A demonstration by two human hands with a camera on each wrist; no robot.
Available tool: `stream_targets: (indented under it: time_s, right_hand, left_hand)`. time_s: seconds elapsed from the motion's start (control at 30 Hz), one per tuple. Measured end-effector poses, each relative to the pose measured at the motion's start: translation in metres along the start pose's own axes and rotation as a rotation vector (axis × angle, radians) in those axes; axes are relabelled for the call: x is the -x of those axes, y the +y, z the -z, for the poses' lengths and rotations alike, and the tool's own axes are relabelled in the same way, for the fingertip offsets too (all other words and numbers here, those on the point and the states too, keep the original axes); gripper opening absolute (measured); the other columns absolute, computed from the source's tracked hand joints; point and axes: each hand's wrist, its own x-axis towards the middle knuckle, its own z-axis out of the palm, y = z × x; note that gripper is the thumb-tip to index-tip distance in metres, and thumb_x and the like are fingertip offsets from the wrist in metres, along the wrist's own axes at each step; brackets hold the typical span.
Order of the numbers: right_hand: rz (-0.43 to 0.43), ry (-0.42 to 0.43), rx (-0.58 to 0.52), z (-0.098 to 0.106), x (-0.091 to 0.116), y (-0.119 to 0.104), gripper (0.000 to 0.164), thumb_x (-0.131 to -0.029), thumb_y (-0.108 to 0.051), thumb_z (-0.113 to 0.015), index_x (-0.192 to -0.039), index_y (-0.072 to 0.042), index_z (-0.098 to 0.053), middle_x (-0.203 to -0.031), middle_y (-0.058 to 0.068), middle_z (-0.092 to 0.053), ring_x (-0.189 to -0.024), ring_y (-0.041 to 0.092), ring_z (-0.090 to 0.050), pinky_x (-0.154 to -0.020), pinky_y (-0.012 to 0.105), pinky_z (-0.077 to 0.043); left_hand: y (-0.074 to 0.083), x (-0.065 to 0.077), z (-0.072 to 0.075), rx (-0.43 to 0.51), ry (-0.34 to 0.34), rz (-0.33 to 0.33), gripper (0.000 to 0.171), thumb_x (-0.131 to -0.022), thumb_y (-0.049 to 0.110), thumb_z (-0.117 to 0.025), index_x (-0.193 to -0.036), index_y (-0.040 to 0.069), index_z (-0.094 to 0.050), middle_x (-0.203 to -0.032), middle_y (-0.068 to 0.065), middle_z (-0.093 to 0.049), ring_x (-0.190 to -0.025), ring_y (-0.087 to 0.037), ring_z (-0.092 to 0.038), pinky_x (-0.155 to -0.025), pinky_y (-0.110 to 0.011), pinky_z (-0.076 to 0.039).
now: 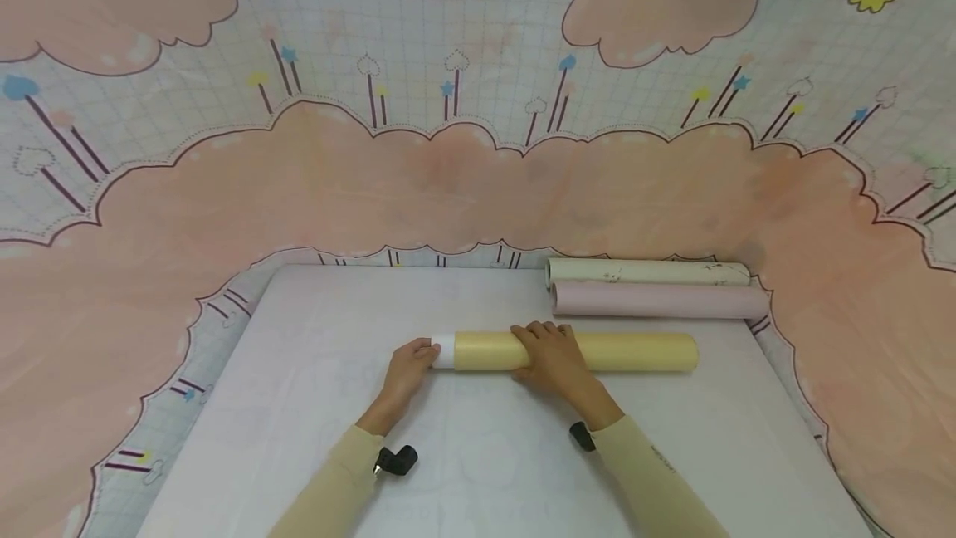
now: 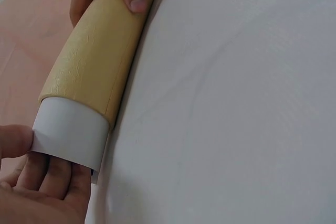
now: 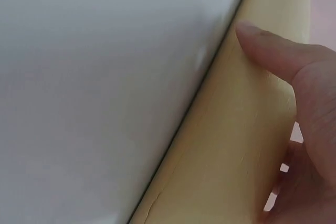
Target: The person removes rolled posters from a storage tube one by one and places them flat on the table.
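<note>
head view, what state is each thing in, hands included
yellow cylindrical tube: lying on its side
white paper-like cylinder: sticking out of the tube's end
left hand: pinching the white cylinder's rim
right hand: gripping the tube
pink cylindrical roll: lying, untouched
cream patterned cylindrical roll: lying, untouched

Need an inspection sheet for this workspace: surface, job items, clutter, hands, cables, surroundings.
Surface: white tabletop, faint creases.
Job items: yellow roll lying down, fine surface wrinkles; white roll protruding from its left end.
Clutter: patterned cream roll and pinkish roll, farther back, right side.
Hands: left hand pinches the white roll's edge, fingers inside; right hand grips the yellow roll.
Cables: nothing seen.
Surroundings: cloud-print backdrop.
</note>
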Motion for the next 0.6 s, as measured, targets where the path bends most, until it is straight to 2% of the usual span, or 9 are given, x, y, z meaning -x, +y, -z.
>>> stream_targets:
  time_s: [0.2, 0.43, 0.6]
  right_hand:
    - [0.007, -0.004, 0.022, 0.001, 0.002, 0.004, 0.08, -0.075, -0.045, -0.083, -0.143, -0.021, -0.048, -0.124, 0.007, -0.063, -0.114, 0.031, -0.059, -0.098, 0.055, -0.041]
    - [0.034, 0.037, 0.021, 0.0, 0.007, 0.004, 0.078, -0.075, -0.042, -0.084, -0.142, -0.022, -0.05, -0.121, 0.009, -0.064, -0.111, 0.032, -0.059, -0.095, 0.056, -0.043]
    - [0.038, 0.064, 0.035, 0.001, 0.011, 0.004, 0.077, -0.075, -0.044, -0.083, -0.142, -0.023, -0.05, -0.12, 0.008, -0.064, -0.11, 0.031, -0.06, -0.094, 0.055, -0.043]
  left_hand:
    - [-0.001, 0.001, 0.006, 0.034, -0.008, 0.007, 0.035, -0.099, 0.03, -0.057, -0.12, 0.003, -0.065, -0.118, -0.013, -0.07, -0.102, -0.021, -0.059, -0.085, -0.03, -0.048]
    - [-0.001, 0.005, 0.009, 0.041, -0.016, 0.009, 0.034, -0.099, 0.029, -0.057, -0.121, 0.003, -0.064, -0.124, -0.015, -0.068, -0.109, -0.023, -0.06, -0.09, -0.035, -0.049]
    - [-0.002, 0.006, 0.01, 0.033, -0.013, -0.012, 0.034, -0.099, 0.029, -0.057, -0.122, 0.004, -0.063, -0.124, -0.016, -0.068, -0.109, -0.024, -0.061, -0.089, -0.035, -0.05]
